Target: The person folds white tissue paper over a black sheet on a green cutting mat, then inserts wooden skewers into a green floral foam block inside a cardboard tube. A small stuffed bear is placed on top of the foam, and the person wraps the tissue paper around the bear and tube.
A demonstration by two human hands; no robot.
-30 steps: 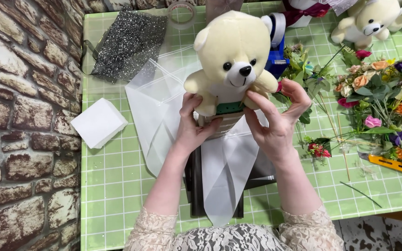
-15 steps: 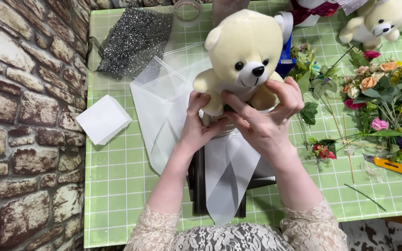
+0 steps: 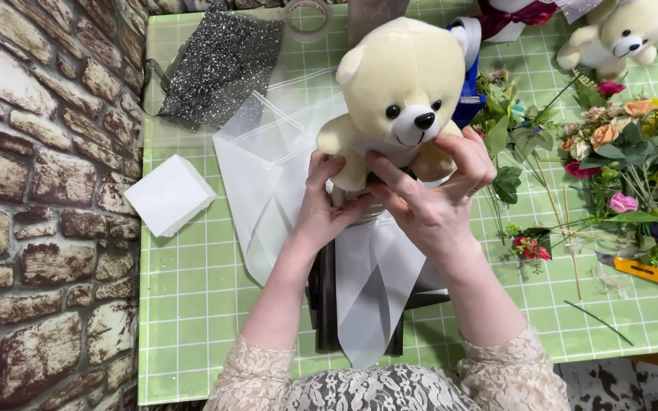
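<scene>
Bear: cream plush teddy bear [image 3: 399,91] held upright over the middle of the green gridded mat [image 3: 192,304], face toward the camera (black eyes, black nose).
Left hand: left hand [image 3: 327,205] at the bear's 7 o'clock, fingers curled up and pressed against the bear's lower body beneath its arm.
Right hand: right hand [image 3: 428,204] at the bear's 5 o'clock, fingers spread and wrapped round the bear's lower body, the thumb across its front.
Wrapping: translucent white sheet [image 3: 283,175] lying under both hands, over a dark sheet [image 3: 321,304] that shows at its lower edge.
Ten o'clock: black glitter mesh [image 3: 218,65], well apart from the bear.
Nine o'clock: white folded square [image 3: 169,194] near the brick wall [image 3: 39,205].
Three o'clock: artificial flowers [image 3: 618,144] heaped on the mat, with a yellow utility knife [image 3: 653,272] just below them.
One o'clock: second cream teddy bear [image 3: 626,34] at the mat's far edge.
Twelve o'clock: clear tape roll [image 3: 308,17] (partly cut off).
</scene>
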